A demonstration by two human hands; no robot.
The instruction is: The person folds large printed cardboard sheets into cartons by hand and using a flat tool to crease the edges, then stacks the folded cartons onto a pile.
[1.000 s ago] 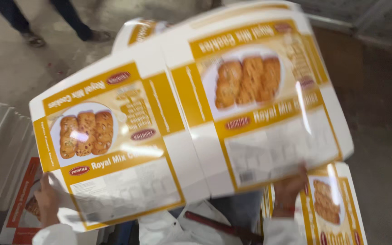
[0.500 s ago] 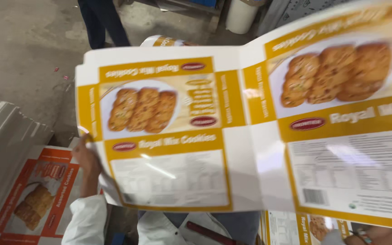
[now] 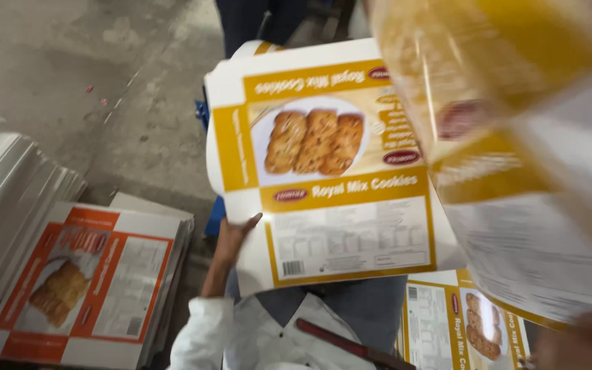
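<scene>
Your left hand [image 3: 231, 240] grips the lower left edge of a flat, unfolded yellow-and-white biscuit carton [image 3: 330, 171], the thumb lying over the printed face and the fingers tucked out of sight behind the card, so the sheet sits pinched between them. Your white sleeve [image 3: 203, 336] runs down from that wrist toward the bottom of the frame, and a dark red strip [image 3: 351, 346] lies across your lap just below the sheet. Your right hand [image 3: 573, 342] shows only as a blur at the lower right corner, beneath the near end of the same sheet, which sweeps up close to the lens and out of focus; whether those fingers are clamped on the card cannot be told. Under that hand lies a stack of matching yellow cartons [image 3: 464, 322]. To your left, a pile of orange-and-white flat cartons [image 3: 87, 281] rests on the floor, touching a leaning stack of plain grey boards [image 3: 8, 199]. Beyond the held sheet the bare concrete floor [image 3: 104, 82] stretches away, and another person's dark trouser legs [image 3: 255, 20] stand at the top of the frame.
</scene>
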